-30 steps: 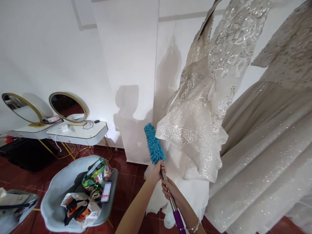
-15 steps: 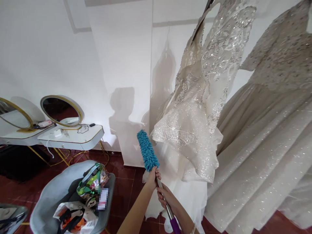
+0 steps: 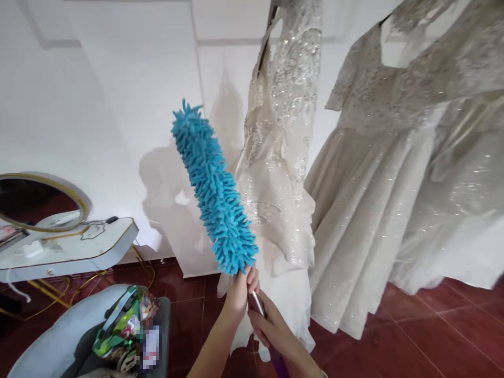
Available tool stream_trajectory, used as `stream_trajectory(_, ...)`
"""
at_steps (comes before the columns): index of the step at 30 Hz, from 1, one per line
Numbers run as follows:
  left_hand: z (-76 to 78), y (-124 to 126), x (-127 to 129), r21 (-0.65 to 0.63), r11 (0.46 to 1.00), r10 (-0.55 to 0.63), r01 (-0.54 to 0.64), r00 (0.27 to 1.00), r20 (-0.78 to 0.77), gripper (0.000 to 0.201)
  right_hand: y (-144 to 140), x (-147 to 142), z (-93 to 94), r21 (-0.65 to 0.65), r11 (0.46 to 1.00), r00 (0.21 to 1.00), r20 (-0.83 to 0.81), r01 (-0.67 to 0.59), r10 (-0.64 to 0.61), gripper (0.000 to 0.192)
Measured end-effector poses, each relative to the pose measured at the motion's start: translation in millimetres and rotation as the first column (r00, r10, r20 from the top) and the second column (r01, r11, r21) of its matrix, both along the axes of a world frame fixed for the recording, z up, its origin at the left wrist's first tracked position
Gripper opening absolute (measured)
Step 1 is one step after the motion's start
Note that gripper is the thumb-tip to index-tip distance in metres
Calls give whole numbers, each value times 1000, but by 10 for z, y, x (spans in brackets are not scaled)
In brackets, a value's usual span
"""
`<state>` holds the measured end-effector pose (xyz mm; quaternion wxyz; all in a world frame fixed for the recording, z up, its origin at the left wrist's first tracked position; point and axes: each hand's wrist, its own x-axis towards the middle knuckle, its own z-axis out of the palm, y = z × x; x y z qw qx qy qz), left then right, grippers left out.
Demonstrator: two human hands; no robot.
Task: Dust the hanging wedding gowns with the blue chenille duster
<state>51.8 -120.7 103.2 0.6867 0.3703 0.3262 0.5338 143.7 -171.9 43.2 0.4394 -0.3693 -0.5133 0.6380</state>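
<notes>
A duster with a fluffy blue microfibre head (image 3: 214, 191) points up and to the left in front of me. My left hand (image 3: 241, 289) is wrapped round its metal pole just below the fluffy part. Lower down, my right hand (image 3: 270, 323) closes round the same pole, above the purple grip (image 3: 280, 365). Behind the duster, a sparkly white dress (image 3: 281, 210) with beaded lace hangs against the wall. The duster's head overlaps the dress's left edge in view; whether they touch I cannot tell.
More pale gowns (image 3: 374, 199) hang to the right. On the left stands a white dressing table (image 3: 79, 247) with a round gold-rimmed mirror (image 3: 43, 202). A grey-blue armchair (image 3: 47, 333) at lower left holds a colourful bag (image 3: 122, 325). Red tiles (image 3: 425, 336) cover the floor.
The duster's head has risen and come nearer, looking much larger now. Both hands still grip the pole. My view has turned right, bringing more gowns and floor into sight.
</notes>
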Motion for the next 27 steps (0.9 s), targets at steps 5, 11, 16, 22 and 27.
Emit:
stream_trajectory(5, 151, -242, 688, 169, 965, -167, 201, 967, -194, 51, -231, 592, -92, 35, 978, 979, -12, 204, -204, 55)
stream_trajectory(11, 97, -267, 1740, 226, 906, -269, 357, 900, -343, 44, -361, 1488, -305, 25, 927, 923, -102, 374, -370, 55)
stream_trajectory(16, -15, -37, 2700, 146, 944, -249, 297, 928, -277, 46, -278, 2317, -237, -28, 924, 908, -173, 382, -381, 46)
stream_trajectory(22, -172, 379, 3446, 36, 975, -215, 221, 969, -125, 50, 21, 3034, -128, -194, 919, 912, -167, 343, -375, 44)
stream_trajectory(27, -495, 776, 3629, -125, 983, -148, 138, 986, -74, 56, 340, 3249, -259, -266, 923, 926, -182, 278, -331, 43)
